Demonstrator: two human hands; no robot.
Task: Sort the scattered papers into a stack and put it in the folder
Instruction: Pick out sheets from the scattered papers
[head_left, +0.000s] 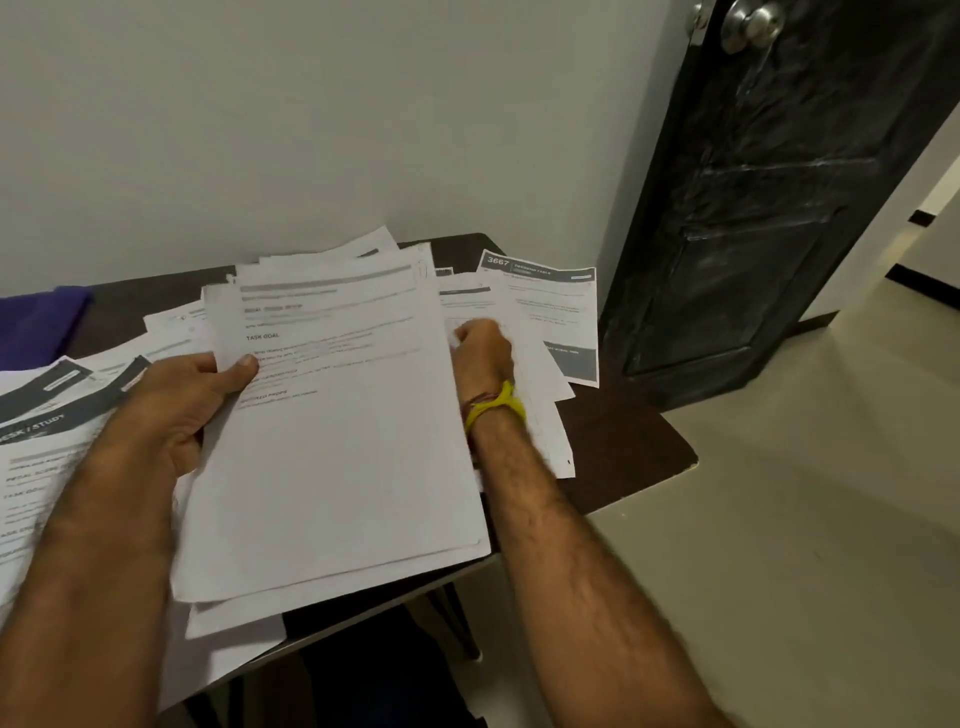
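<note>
Dark table (618, 441) across the middle of the frame, loose papers spread all over it, and the gathering step is clearly in hand. Centre frame, the growing stack (337, 441) sits tilted, edges ragged, pinned by the left hand (192, 400), thumb on top, fingers grasping its left edge. Right of centre, the right hand (480, 348) reaches onto the loose sheets (524, 332), fingers curled on one of them, though whether it has a firm grip I can't tell. Purple thing at the left edge, possibly the folder (41, 322). Next move, I'd judge: draw that sheet onto the stack and square the edges. Readable: "TASK GOAL" on the top sheet, "3667" on the sheet (566, 312) upper right, "DESK / STUDY" lower left.
</note>
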